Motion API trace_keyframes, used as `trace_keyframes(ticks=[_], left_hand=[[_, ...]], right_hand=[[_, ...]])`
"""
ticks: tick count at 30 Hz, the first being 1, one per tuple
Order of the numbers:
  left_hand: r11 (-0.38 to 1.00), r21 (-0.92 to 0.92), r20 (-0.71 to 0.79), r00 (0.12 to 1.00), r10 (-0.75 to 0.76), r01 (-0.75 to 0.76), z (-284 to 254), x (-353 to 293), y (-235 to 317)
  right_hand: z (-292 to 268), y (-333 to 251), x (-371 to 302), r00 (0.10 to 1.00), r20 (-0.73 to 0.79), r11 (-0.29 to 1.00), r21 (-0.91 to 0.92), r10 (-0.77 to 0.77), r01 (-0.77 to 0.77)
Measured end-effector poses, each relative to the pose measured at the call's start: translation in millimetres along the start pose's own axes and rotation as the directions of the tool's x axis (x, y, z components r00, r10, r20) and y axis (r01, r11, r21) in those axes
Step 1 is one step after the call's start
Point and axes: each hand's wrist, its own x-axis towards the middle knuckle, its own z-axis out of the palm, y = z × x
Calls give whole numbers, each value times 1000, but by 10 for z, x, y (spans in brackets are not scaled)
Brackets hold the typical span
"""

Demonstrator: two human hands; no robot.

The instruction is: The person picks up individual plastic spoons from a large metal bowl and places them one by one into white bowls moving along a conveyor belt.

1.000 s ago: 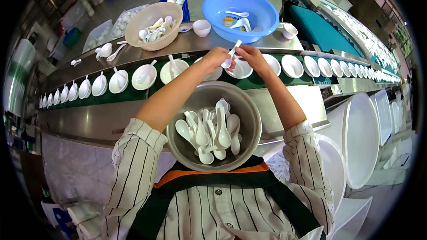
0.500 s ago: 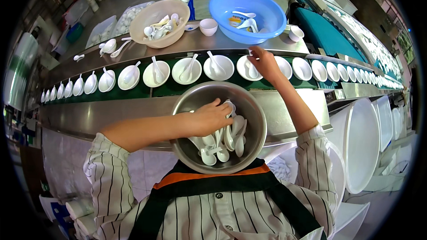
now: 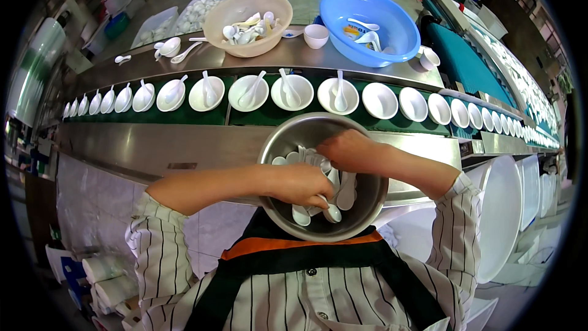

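Both hands are inside a steel basin of white soup spoons at my front. My left hand is closed, thumb and fingers pinched on the handle of a spoon with its bowl toward me. Beside it, at the basin's far side, my right hand bends down onto the spoons; its fingertips are partly hidden. Past the basin runs a green belt with a row of white bowls. The bowl just beyond the basin and those to its left each hold a spoon; the bowl to its right has none.
On the steel ledge behind the belt stand a beige tub of spoons, a small white cup and a blue tub with a few spoons. Loose spoons lie at the left. A teal conveyor runs at the right, above large white tubs.
My right hand has come back from the belt into the basin, leaving a spoon in the bowl there. My left hand has shifted toward me among the spoons and pinches a handle.
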Motion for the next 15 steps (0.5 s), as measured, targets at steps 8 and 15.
trace_keyframes(ticks=[8, 15], left_hand=[[957, -288, -315, 948, -49, -47, -137, -182, -2], [752, -659, -414, 849, -328, -32, -520, -98, -83]], right_hand=[[-519, 766, -68, 817, -151, 529, 822, 556, -209], [409, 1313, -101, 625, 39, 321, 833, 779, -452]])
